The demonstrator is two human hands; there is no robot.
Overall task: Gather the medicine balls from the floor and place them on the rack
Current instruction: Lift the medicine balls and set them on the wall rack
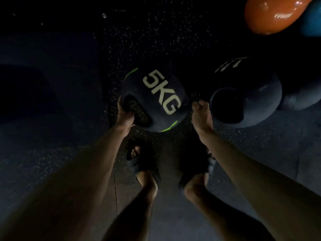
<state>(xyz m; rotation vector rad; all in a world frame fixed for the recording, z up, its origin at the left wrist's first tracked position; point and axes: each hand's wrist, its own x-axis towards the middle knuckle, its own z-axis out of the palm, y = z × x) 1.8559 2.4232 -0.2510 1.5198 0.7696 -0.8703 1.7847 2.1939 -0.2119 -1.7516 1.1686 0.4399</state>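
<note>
The dark floor point(52, 153) fills nearly everything below me, flecked with pale specks under the balls and smoother and greyer nearer my feet. The light is dim and much of the far side is lost in black.

My two bare forearms reach down from the lower corners toward the middle. Between them and a little ahead lie two dark medicine balls, side by side and close together. The left one, the 5KG ball point(156, 94), shows its pale lettering on top, thin green arcs at its edge and a scooped handle recess on the side toward me. The second dark ball point(251, 94) has faint pale marks on top and a deep recess facing me. Behind it at the right edge a third dark ball point(302, 100) peeks out, only partly seen.

In the upper right corner sits a glossy orange ball point(271, 14), with a blue ball point(312, 21) just beside it, cut off by the frame.

My feet stand apart below the balls, the left in a dark slide sandal point(139, 164), toes showing; the right sandal point(206, 169) is mostly hidden by my arm.

My left hand point(125, 115) grips the 5KG ball's handle, its fingers point(121, 103) curled round the rim. My right hand point(202, 115) rests at the second ball's near edge, fingers point(198, 104) bunched together; I cannot tell whether they grip it.
</note>
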